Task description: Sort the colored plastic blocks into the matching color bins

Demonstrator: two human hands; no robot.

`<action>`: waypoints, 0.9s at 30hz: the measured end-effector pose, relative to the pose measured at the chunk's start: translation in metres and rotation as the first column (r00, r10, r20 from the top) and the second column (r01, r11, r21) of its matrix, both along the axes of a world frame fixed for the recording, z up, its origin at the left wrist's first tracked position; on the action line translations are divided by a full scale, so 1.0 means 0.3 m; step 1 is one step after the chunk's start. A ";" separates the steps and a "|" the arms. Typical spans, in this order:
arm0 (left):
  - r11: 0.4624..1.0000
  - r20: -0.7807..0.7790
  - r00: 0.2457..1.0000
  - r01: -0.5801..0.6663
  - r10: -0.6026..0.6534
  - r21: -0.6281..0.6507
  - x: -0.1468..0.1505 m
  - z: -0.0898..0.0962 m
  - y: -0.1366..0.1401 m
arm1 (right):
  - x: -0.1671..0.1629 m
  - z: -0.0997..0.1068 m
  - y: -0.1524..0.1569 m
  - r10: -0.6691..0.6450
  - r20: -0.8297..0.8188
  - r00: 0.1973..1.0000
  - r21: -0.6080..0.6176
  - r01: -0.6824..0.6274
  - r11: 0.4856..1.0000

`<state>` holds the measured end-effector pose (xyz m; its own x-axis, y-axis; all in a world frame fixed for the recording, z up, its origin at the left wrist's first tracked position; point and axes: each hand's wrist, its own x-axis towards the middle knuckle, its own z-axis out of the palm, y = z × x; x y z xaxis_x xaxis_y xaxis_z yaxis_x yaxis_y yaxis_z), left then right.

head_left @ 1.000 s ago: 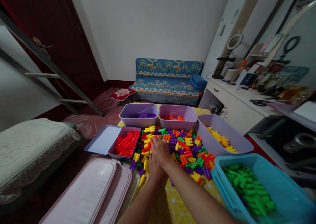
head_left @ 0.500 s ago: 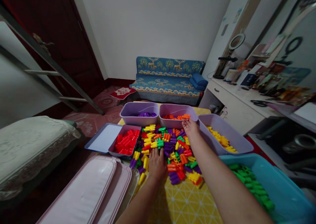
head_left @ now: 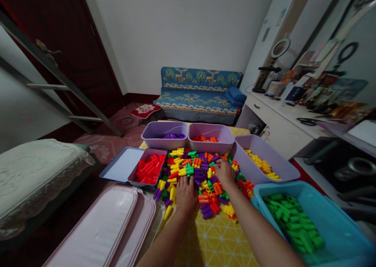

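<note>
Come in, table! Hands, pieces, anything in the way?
Left hand: fingers out, among the plastic pieces. Right hand: at the same colourful heap, grip unclear. Blue bin close by right forearm.

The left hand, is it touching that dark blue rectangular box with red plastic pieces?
Apart. The head view shows yellow and purple plastic pieces in the gap between the left hand and the box.

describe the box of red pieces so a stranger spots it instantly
Start from the yellow tablecloth with white lines, in front of the blue patterned sofa. At the left edge of the pile of multicoloured plastic pieces sits a small, open, dark-sided box filled with red plastic pieces. Unlike the lilac plastic tubs, it has a flat white panel with a blue edge at its left.
</note>
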<state>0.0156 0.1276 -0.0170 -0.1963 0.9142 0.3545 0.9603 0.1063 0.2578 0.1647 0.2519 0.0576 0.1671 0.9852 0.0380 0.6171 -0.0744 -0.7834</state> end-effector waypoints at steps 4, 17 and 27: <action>1.000 0.004 1.000 -0.006 0.006 -0.005 0.002 0.001 0.001 | -0.007 -0.008 -0.014 0.090 0.174 0.981 -0.061 -0.081 0.995; 1.000 -0.010 1.000 -0.001 0.001 -0.007 -0.001 -0.007 0.003 | -0.019 -0.085 -0.002 0.130 -0.055 0.990 -0.009 -0.131 0.991; 1.000 -0.008 1.000 -0.008 0.008 -0.016 -0.001 -0.008 0.001 | -0.013 -0.036 -0.173 -0.085 -0.887 0.454 0.041 0.260 0.965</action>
<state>0.0153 0.1279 -0.0194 -0.2009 0.9183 0.3410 0.9614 0.1180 0.2487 0.1608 0.1999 0.0468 0.3643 0.9269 -0.0904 -0.4064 0.0709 -0.9110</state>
